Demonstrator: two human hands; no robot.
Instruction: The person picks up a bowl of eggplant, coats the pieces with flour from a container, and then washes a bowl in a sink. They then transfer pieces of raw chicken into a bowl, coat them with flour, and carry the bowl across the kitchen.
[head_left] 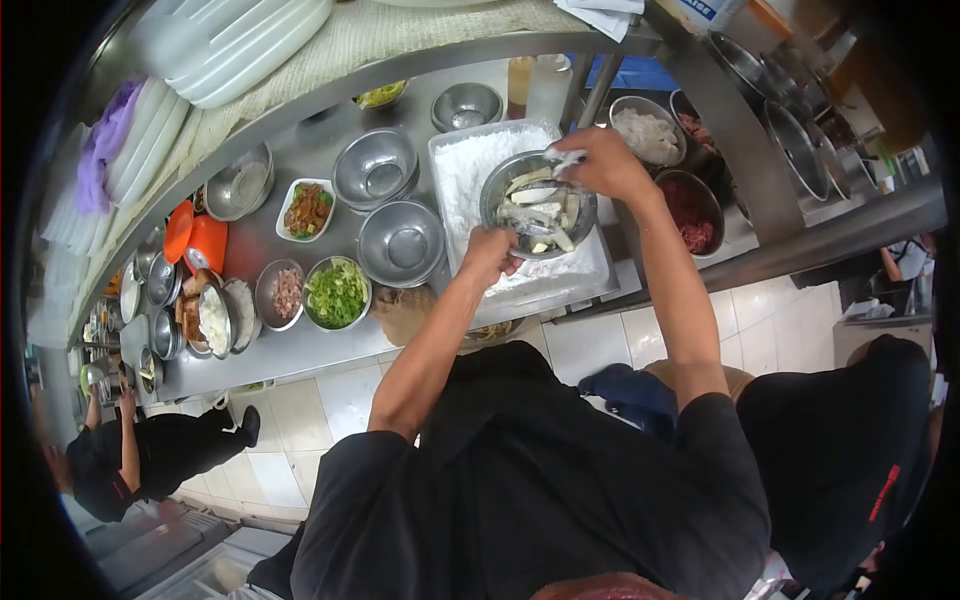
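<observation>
Obs.: steel mixing bowl (538,205) sits on top of the white flour tray (470,170) and holds pale strips of fish or similar (535,195), already dusted white.

Left hand (488,255): clenched on the near rim of the bowl, steadying it.

Right hand (603,163): at the far rim of the bowl, fingers pinched on something white and small, either a floured piece or a utensil; cannot tell which.

Progress (judgement): most strips in the bowl look coated, so dredging appears well advanced. No finished pieces are seen set out beside the tray, so lifting out and whatever follows looks not yet done.

Position: the strips lie between the two hands, just beyond the left knuckles and directly below the right fingertips.

Surroundings, relative to the flour tray: empty steel bowls (400,240) just left of it; bowl of chopped greens (337,292) further left and nearer; tubs of red minced meat (692,215) to its right. A second person in black (150,450) stands well away, at lower left.
</observation>
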